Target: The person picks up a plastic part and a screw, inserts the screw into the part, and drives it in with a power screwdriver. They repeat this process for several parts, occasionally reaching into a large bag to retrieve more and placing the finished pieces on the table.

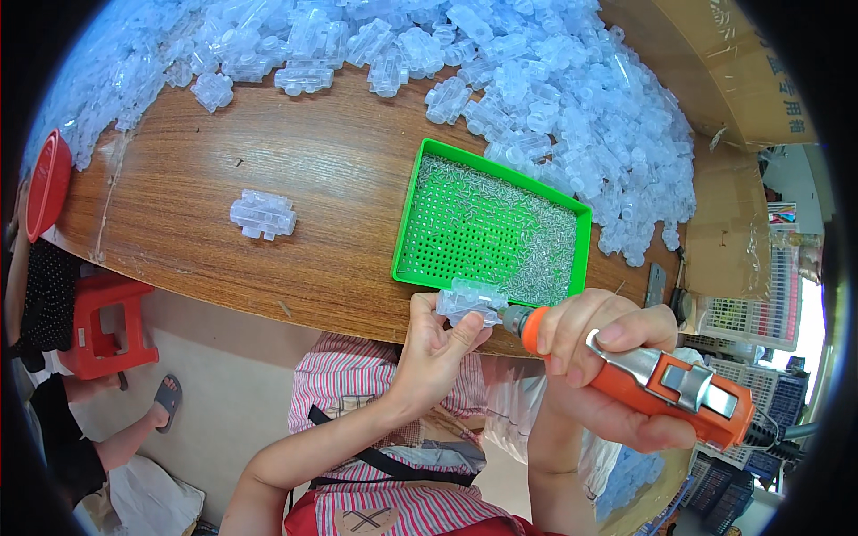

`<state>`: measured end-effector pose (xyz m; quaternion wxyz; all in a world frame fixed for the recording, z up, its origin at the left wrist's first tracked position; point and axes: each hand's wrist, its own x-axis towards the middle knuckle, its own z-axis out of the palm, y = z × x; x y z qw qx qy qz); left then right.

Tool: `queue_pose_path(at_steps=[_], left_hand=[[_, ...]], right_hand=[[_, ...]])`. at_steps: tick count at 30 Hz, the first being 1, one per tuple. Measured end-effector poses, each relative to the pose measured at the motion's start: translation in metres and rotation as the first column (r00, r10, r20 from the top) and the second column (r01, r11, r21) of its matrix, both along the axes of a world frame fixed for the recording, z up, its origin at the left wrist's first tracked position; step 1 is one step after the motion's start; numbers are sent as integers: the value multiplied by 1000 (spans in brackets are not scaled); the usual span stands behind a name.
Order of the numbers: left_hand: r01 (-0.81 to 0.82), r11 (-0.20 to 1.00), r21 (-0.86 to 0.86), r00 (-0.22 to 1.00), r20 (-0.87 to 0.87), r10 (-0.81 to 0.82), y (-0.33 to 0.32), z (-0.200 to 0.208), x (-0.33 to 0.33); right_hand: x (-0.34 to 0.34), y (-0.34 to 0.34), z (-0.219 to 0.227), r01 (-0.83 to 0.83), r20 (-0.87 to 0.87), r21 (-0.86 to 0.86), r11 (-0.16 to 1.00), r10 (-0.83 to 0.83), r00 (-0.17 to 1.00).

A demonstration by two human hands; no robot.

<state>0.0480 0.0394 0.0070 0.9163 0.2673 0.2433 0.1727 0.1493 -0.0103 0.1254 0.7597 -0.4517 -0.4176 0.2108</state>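
Note:
Between its thumb and fingers, my left hand (433,353) grips a clear plastic part (466,302) at the table's front edge. An orange electric screwdriver (657,380) with a silver lever lies in my right hand (599,357), fingers wrapped round its body. Its tip meets the right side of the clear part; whether a screw sits there is too small to tell. Just beyond both hands stands a green perforated tray (399,239) with many small silver screws (547,255) heaped along its far and right sides. Another clear plastic part (263,214) rests alone on the wood to the left.
A large pile of clear plastic parts (572,107) covers the table's far and right sides, against a cardboard wall (724,214). A red bowl (48,186) sits at the left edge. Below are a red stool (112,326) and another person's foot (164,406).

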Motion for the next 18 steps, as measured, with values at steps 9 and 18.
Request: queue_pose_path(at_steps=[9, 18], left_hand=[[-11, 999, 48, 1000, -25, 13, 0, 7, -2], [-34, 996, 79, 999, -24, 36, 1, 10, -1]], right_hand=[[42, 9, -24, 45, 20, 147, 988, -48, 999], [46, 19, -61, 95, -104, -26, 995, -97, 990]])
